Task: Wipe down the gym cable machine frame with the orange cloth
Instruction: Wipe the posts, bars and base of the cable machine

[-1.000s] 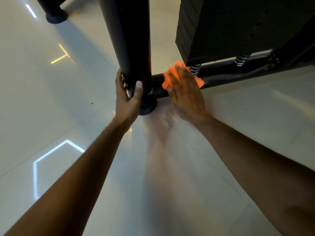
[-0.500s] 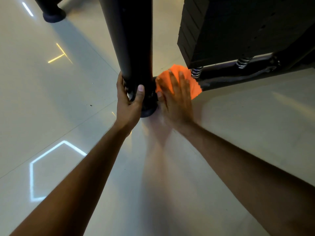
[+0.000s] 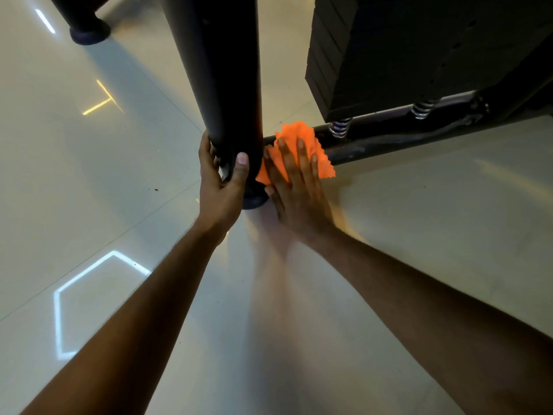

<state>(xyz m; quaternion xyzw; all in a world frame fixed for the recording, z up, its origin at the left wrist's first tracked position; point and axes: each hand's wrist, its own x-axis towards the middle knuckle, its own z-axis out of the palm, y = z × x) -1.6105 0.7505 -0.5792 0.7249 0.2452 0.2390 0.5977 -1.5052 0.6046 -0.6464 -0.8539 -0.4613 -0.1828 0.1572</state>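
A thick black upright post of the cable machine stands on the floor in the middle of the head view. My left hand grips its lower end, thumb across the front. A black base rail runs right from the post's foot. The orange cloth lies over that rail right next to the post. My right hand presses flat on the cloth with straight fingers.
A black weight stack hangs just above the rail, with two metal springs under it. Another black machine foot stands at the far left. Glossy pale floor tiles with light reflections surround the machine.
My right hand has slid the cloth left along the rail, from under the weight stack up to the foot of the post. My left hand has kept its grip.
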